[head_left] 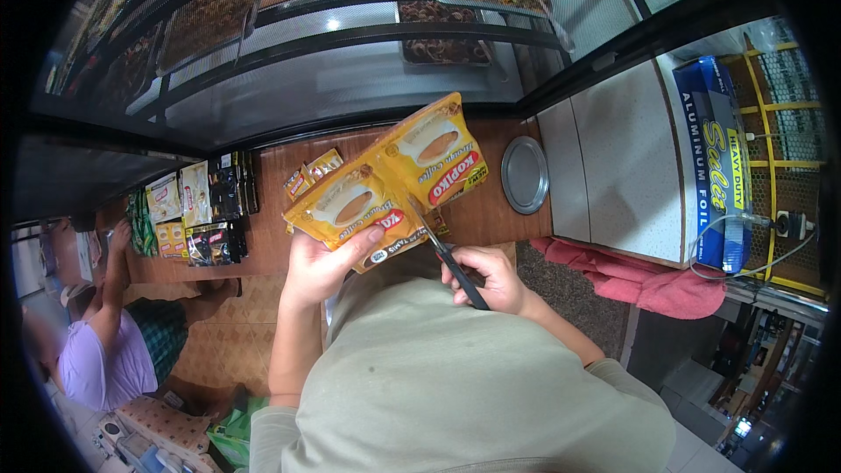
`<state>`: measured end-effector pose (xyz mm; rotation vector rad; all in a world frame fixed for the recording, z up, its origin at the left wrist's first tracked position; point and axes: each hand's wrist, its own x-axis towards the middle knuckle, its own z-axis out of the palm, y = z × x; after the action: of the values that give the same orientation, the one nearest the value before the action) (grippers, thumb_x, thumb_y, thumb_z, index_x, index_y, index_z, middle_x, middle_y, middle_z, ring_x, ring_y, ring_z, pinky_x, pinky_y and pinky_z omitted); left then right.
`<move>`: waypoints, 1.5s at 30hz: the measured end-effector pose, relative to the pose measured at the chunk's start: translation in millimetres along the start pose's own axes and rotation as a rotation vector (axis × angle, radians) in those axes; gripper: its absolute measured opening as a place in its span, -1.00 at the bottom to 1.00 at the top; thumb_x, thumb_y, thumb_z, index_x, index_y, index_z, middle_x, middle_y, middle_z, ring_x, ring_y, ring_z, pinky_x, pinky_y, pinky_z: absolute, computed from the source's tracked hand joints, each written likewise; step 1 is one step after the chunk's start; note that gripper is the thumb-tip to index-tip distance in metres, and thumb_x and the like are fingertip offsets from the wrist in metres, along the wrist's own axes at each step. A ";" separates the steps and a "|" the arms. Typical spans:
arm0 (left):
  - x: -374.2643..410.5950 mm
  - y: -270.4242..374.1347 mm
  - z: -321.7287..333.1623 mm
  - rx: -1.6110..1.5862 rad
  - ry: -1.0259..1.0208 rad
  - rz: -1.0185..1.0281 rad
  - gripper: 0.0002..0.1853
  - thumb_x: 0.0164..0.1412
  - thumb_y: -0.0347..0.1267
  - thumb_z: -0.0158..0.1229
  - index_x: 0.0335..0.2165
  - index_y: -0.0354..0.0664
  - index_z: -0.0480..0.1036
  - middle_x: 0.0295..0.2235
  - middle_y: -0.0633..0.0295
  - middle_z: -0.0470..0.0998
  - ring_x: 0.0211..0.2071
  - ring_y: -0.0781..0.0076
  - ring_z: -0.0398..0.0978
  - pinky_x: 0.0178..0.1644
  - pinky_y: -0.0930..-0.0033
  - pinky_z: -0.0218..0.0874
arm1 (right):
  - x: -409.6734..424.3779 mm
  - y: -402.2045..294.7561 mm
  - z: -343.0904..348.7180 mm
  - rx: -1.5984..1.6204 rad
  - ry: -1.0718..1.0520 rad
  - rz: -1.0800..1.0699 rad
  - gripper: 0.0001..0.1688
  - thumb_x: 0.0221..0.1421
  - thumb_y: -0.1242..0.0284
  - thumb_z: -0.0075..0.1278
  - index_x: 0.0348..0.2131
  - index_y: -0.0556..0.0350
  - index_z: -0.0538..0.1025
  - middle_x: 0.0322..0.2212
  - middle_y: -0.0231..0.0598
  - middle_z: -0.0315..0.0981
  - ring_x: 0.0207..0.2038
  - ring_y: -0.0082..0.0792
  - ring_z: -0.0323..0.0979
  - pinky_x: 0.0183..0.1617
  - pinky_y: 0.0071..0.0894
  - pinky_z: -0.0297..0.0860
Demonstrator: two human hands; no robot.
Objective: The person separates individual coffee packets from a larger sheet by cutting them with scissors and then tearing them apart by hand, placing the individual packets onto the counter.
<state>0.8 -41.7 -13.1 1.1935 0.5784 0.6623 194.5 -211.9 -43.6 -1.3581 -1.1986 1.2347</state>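
A joined pair of yellow Kopiko coffee sachets (358, 200) is held up over a wooden counter (519, 226). My left hand (326, 265) grips the lower left sachet, its thumb lying on the front. In my right hand (489, 276) are black-handled scissors (460, 272), whose blades meet the seam between the two sachets; whether the blades are closed cannot be told. Behind the held pair, a few smaller yellow sachets (324, 164) lie on the counter, partly hidden.
Stacked coffee packs (197, 194) line the counter's left part, near another person (108, 361). A round metal tray (525, 175) lies at right, beside a tiled surface (621, 157) with an aluminum foil box (713, 164). A screened food case (368, 72) stands beyond; a pink towel (670, 286) hangs at right.
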 end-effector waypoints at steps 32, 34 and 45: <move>-12.1 -2.5 4.3 -0.024 -0.138 -0.197 -0.48 0.02 -0.53 0.29 -0.03 -0.37 0.32 -0.13 0.09 0.49 -0.11 0.39 0.45 -0.02 0.33 0.32 | 6.5 -11.4 1.0 -0.052 0.046 -0.009 -0.55 -0.15 0.23 0.29 -0.41 0.24 0.48 -0.57 -0.25 0.40 -0.55 -0.41 0.37 -0.47 -0.47 0.26; -12.3 -3.9 5.2 -0.034 -0.137 -0.179 -0.49 0.02 -0.52 0.29 -0.03 -0.38 0.32 -0.13 0.09 0.49 -0.12 0.39 0.45 -0.03 0.34 0.32 | 6.1 -11.1 1.7 -0.030 0.048 -0.008 -0.55 -0.15 0.23 0.30 -0.41 0.24 0.48 -0.57 -0.26 0.40 -0.55 -0.42 0.37 -0.47 -0.48 0.26; -10.9 -2.4 4.9 0.030 -0.149 -0.177 -0.54 0.05 -0.51 0.27 -0.06 -0.37 0.35 -0.15 0.10 0.50 -0.13 0.42 0.46 -0.05 0.35 0.33 | 3.7 -4.4 1.8 -0.042 0.005 0.060 -0.51 -0.10 0.27 0.27 -0.32 0.35 0.47 -0.46 -0.27 0.44 -0.46 -0.58 0.42 -0.39 -0.62 0.37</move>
<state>-2.8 -53.4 -13.4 1.1930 0.5623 0.4121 192.5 -207.7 -39.7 -1.4361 -1.1936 1.2530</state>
